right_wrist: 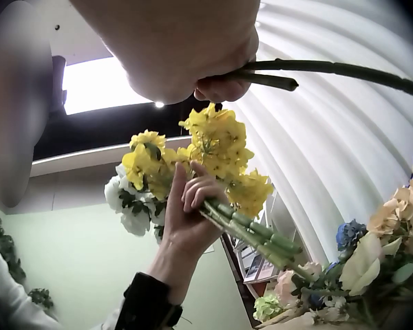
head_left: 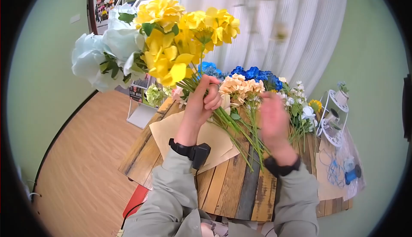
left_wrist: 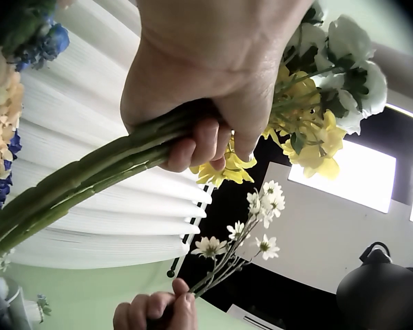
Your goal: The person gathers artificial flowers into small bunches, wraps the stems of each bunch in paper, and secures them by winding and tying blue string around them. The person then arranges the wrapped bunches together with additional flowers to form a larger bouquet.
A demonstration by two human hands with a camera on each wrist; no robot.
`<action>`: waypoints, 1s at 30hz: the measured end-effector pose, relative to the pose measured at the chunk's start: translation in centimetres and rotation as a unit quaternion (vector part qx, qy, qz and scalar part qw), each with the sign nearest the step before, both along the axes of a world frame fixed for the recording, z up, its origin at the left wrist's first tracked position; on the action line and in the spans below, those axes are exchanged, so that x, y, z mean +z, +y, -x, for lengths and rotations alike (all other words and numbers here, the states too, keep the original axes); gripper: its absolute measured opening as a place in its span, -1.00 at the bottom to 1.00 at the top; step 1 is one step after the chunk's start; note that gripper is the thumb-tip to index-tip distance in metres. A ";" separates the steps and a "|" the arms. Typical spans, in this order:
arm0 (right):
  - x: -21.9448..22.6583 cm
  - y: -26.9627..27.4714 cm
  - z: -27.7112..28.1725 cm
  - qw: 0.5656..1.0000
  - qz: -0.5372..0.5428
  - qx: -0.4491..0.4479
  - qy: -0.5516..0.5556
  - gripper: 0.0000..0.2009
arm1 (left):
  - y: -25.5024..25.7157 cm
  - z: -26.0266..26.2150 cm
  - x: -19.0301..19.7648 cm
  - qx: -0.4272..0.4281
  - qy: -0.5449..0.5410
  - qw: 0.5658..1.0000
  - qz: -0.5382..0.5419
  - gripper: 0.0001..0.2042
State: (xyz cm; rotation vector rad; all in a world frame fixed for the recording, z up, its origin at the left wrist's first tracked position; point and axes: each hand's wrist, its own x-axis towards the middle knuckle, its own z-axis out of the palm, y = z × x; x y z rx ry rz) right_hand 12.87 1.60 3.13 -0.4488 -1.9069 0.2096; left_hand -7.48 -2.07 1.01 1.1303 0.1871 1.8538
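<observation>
A sprig of white daisies (left_wrist: 236,231) is held upright in the right hand (head_left: 274,119), to the right of and apart from the bouquet in the left hand (head_left: 201,103). Its long axis is carried nearly vertical, blossoms uppermost in front of the white curtain (head_left: 302,56), while the bouquet's green stems (head_left: 227,121) are slanted from the upper left down toward the right forearm. The right hand is thus the nearer to the daisies.

The left fingers are curled firmly round the bouquet stems, with the blooms fanned out above. By the right fingers the daisy stems are pinched, as is shown in the left wrist view; in the head view that hand is blurred.

One daisy sprig is counted, with at least five heads, some overlapping. In the bouquet about three yellow flower clusters (head_left: 165,61) and at least two large pale roses (head_left: 122,39) are made out; the stems are too bunched to be counted. On the wooden table (head_left: 225,192), one sunflower (head_left: 315,104) and one blue spool (head_left: 352,174) are seen; the peach hydrangeas (head_left: 240,87) are too crowded for a count. Kraft paper (head_left: 167,129) is spread beneath the left wrist.
</observation>
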 end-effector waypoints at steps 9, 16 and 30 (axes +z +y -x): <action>-3.9 -1.4 7.1 0.984 -0.086 -0.057 -0.147 -0.58 | 1.0 1.2 -1.2 0.039 0.015 0.996 0.078 -0.79; -6.0 0.4 6.4 0.968 -0.084 -0.082 -0.222 -0.51 | 1.4 0.8 -1.6 0.175 0.104 0.975 0.087 -0.85; -7.2 3.0 4.4 0.950 0.175 0.159 -0.205 -0.69 | 0.7 -1.0 -0.7 0.046 0.042 0.997 0.046 -0.80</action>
